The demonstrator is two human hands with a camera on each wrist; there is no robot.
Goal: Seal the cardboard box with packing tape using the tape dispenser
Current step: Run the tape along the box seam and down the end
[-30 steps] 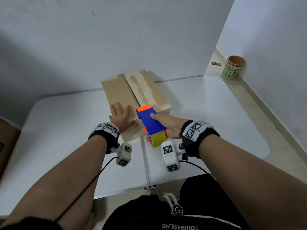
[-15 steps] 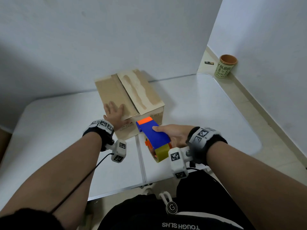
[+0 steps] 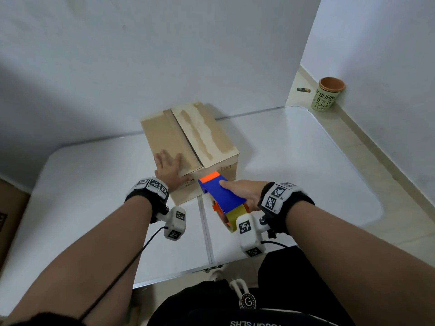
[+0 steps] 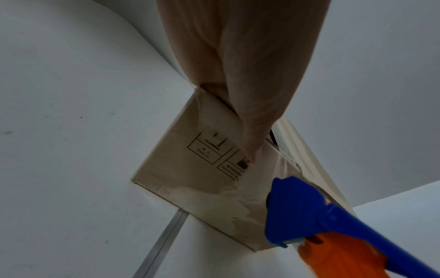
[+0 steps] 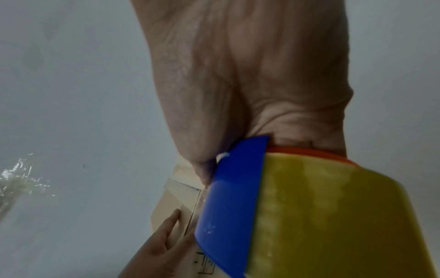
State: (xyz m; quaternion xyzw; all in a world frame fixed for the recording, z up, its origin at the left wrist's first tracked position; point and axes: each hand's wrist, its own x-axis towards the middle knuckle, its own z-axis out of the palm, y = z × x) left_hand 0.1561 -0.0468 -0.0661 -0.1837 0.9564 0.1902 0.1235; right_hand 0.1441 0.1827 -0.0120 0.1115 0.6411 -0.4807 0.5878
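Cardboard box (image 3: 188,142) sits on the white table (image 3: 294,156), up by the wall, flaps closed; your left hand (image 3: 170,169) lies flat on its near left flap, fingers spread; your right hand (image 3: 244,192) grips the blue tape dispenser (image 3: 222,196), orange tip against the box's near face; a cup (image 3: 328,94) stands on the floor.

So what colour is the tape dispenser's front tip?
Orange, on the blue tape dispenser; the head view shows it best.
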